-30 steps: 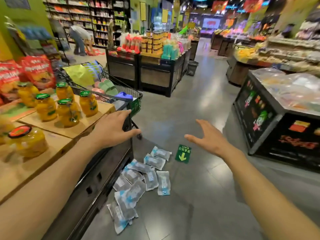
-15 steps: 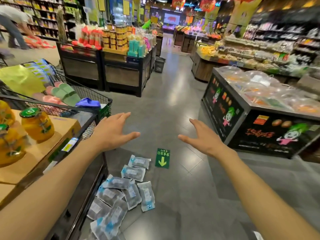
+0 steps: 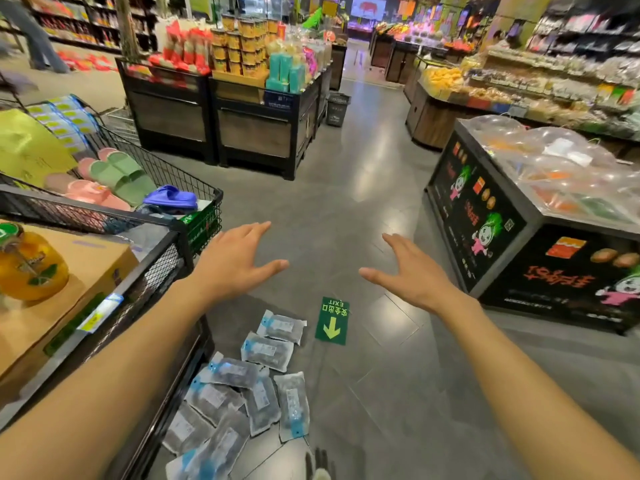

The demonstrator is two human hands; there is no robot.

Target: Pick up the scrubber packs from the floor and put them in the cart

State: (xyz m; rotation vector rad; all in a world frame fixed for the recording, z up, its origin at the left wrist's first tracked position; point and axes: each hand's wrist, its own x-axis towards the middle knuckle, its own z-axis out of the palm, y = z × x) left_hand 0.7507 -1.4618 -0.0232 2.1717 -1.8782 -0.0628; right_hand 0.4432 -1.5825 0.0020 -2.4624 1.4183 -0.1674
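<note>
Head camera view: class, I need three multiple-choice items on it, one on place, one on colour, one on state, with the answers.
1. Where do the scrubber packs lie?
A. on the floor
B. in the cart
C. on the freezer

2. What colour is the arrow sign on the floor?
A. red
B. green
C. white

3. How are both hands?
A. closed on a pack
B. open and empty
C. gripping the cart

Answers: A, the packs lie scattered on the grey tiles; B, the sign is green; B, the left hand and right hand have their fingers spread and hold nothing.

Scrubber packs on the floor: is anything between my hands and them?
Nothing visible. Both hands, left hand and right hand, are open and empty above the scrubber packs, which lie uncovered beside the display stand.
</note>
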